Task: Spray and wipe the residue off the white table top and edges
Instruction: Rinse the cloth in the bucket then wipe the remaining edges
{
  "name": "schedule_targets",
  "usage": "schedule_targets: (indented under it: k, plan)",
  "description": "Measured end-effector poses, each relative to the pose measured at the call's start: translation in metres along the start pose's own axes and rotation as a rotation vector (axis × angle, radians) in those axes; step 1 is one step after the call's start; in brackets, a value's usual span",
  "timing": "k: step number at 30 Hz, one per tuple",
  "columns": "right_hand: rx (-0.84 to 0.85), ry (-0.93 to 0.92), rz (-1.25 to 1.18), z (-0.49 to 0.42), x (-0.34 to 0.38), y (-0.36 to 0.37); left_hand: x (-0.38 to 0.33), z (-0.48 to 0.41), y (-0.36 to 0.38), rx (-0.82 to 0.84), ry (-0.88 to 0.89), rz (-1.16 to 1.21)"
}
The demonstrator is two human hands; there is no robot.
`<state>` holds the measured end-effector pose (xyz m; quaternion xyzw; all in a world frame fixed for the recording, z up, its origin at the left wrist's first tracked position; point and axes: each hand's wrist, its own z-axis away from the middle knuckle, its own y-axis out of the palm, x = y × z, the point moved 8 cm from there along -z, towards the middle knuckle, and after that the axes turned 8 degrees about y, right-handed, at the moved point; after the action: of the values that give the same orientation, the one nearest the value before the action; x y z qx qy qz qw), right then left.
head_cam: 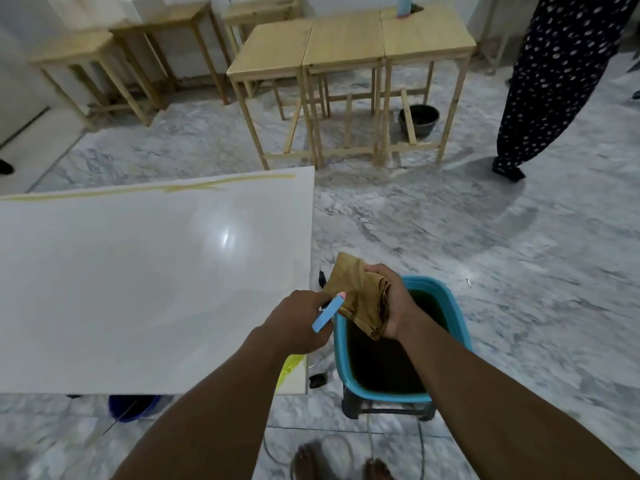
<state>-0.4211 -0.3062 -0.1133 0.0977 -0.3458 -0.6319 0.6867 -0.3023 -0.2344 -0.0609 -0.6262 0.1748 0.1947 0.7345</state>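
The white counter (pixel 138 289) is smooth and glossy; the cloth (pixel 356 292) in the right hand (pixel 388 301) is creased fabric; the tub (pixel 453 317) beneath looks plastic.

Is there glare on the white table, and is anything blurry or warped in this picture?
Head view: a bright glare patch sits on the white table top; wide-angle distortion tilts the wooden tables; the feet at the bottom edge are blurred; the left hand gripping the blue tool and right hand gripping the cloth look sharp.

Head cam, looks fwd & down, close over white table (pixel 138 271) corner and floor (pixel 519 254).
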Motion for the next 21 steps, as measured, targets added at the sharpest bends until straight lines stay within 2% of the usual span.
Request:
schedule_targets:
  k: [4,9,11,17,21]
  plan:
    - [-0.025,-0.038,-0.058,-0.015,0.020,-0.006,0.012,-0.014,-0.019,-0.033,-0.010,0.010]
    - [-0.177,-0.059,0.004,-0.046,0.054,-0.011,0.047,-0.039,-0.062,-0.273,-0.072,0.080]
    - [-0.272,-0.099,0.130,-0.062,0.074,-0.005,0.064,-0.056,-0.079,-0.377,-0.105,0.147]
    - [-0.490,-0.384,0.568,-0.149,0.123,0.044,0.119,-0.117,-0.119,-0.656,-0.088,0.188]
    - [-0.539,-0.532,0.542,-0.218,0.166,0.085,0.155,-0.170,-0.142,-0.772,-0.044,0.193]
